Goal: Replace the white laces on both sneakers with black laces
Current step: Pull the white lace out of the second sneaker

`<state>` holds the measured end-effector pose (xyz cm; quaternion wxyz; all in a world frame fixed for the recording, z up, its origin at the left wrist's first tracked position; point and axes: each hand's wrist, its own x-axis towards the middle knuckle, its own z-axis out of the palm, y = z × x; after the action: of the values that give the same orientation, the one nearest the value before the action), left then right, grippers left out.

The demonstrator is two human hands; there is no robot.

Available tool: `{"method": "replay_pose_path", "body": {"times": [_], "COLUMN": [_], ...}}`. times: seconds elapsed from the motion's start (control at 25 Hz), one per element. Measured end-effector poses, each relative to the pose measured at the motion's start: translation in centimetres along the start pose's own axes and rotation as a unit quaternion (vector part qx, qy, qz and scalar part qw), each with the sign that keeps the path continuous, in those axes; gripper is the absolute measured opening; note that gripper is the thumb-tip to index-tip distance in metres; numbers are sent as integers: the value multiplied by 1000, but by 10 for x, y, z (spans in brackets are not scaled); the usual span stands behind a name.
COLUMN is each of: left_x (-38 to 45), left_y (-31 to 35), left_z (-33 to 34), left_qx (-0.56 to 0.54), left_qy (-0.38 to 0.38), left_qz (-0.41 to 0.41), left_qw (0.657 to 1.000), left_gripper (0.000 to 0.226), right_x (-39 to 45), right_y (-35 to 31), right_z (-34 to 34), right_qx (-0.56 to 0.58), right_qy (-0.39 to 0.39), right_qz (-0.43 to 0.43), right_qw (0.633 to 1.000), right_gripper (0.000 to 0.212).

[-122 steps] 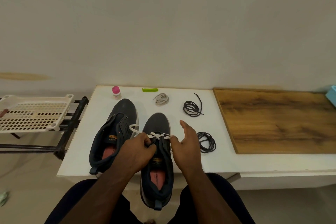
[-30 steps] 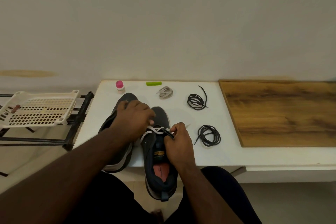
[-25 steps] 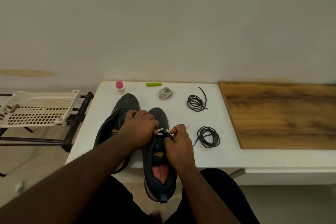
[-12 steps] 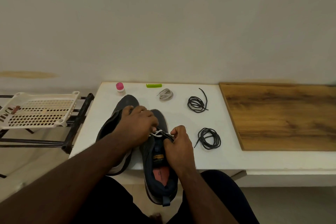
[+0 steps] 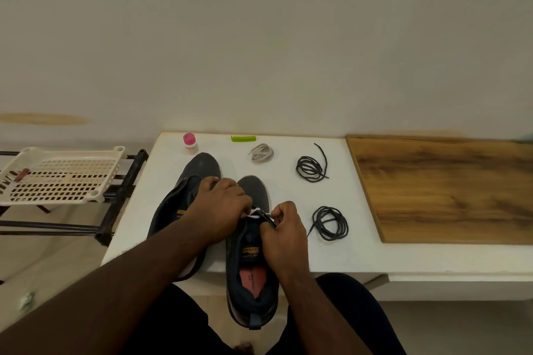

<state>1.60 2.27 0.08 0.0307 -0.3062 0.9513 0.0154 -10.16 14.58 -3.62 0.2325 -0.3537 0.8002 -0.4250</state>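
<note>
1. Left hand (image 5: 222, 207) has come back in from its pull out over the left sneaker (image 5: 184, 199); your fingers are curled and pinch the white lace (image 5: 253, 214) at the eyelet row of the right sneaker (image 5: 251, 262).
2. Right hand (image 5: 284, 230) stays clamped on the shoe's right eyelet edge, thumb and fingers curled round it. It hasn't shifted in the last second, so it's your anchor.
3. Lace showing is shorter than a few seconds ago: just a small white loop between your hands. Reads as the lower crossings left, most of it out.
4. Right sneaker sits on the near edge of the tabletop (image 5: 360, 256), heel hanging toward your lap. Left sneaker beside it shows no white lace; the coiled pale lace (image 5: 261, 153) by the far edge is likely the one from it.
5. Both black laces, far coil (image 5: 311, 168) and near coil (image 5: 330, 223), lie untouched right of the shoes. Relacing not started, so I'd put you under halfway.
6. Next: pull the last loop free, park it, grab the near coil.
</note>
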Motion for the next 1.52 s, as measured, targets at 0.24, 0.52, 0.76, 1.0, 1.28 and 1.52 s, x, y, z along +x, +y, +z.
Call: {"method": "replay_pose_path", "body": {"times": [0.24, 0.52, 0.76, 1.0, 1.28, 1.52], "left_x": [7, 3, 4, 3, 0, 2], "left_y": [-30, -8, 1, -29, -1, -15], "left_z": [-18, -3, 9, -5, 6, 0], "left_qx": [41, -34, -13, 19, -8, 12], "left_qy": [15, -8, 8, 7, -1, 35], "left_qz": [-71, -46, -16, -56, -31, -37], "left_qw": [996, 998, 1000, 998, 1000, 999], "left_gripper": [18, 26, 20, 20, 25, 20], "right_x": [1, 2, 1, 0, 1, 2], "right_y": [0, 0, 0, -1, -2, -2], "right_z": [3, 2, -2, -1, -1, -4], "right_qx": [-3, -2, -10, -30, -37, -21], "right_qy": [-11, -18, -11, -10, -17, -6], "right_qz": [0, 1, -3, 1, 3, 3], "right_qw": [1000, 1000, 1000, 999, 999, 1000], "right_gripper": [25, 27, 28, 27, 26, 24]}}
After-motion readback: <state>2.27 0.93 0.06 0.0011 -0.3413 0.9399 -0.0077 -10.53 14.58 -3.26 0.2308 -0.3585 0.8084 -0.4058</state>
